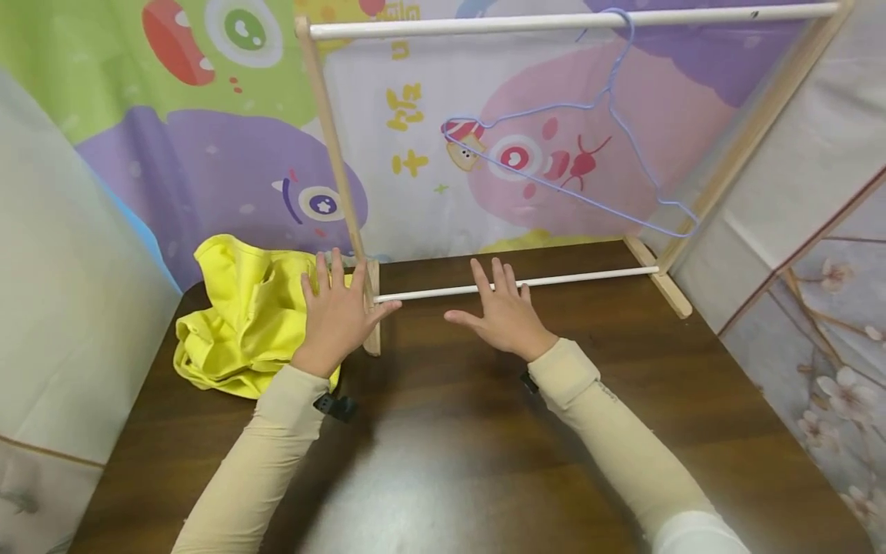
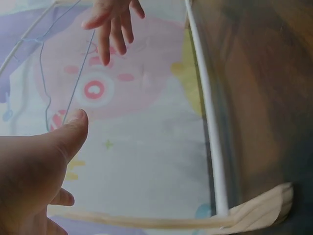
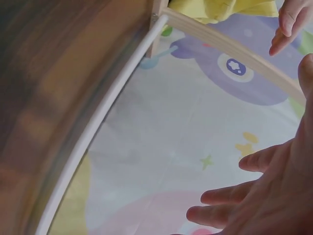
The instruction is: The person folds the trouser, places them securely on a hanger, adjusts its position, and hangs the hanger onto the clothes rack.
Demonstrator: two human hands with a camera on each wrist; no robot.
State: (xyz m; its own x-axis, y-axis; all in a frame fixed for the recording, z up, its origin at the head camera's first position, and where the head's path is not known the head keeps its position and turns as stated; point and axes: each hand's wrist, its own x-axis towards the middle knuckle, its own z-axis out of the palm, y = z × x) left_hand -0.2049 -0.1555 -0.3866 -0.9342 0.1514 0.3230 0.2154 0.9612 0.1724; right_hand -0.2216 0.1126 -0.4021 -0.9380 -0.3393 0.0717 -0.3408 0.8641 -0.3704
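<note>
My left hand (image 1: 335,317) is held with fingers spread and nothing in it, in front of the rack's left post and the right side of a crumpled yellow cloth garment (image 1: 266,315). To the right, my right hand (image 1: 508,314) is likewise spread and holds nothing, in front of the rack's white lower bar (image 1: 588,278). A blue wire hanger (image 1: 564,185) hangs tilted from the white top bar (image 1: 471,27) of the wooden rack. Both hands also show in the left wrist view, the left thumb (image 2: 73,134) raised. Part of the garment (image 3: 225,10) shows in the right wrist view.
The rack's wooden feet (image 1: 667,288) stand on a dark brown table (image 1: 443,446). Behind it hangs a colourful cartoon backdrop (image 1: 429,208). A pale panel (image 1: 48,269) borders the left side and a flower-patterned one (image 1: 824,308) the right.
</note>
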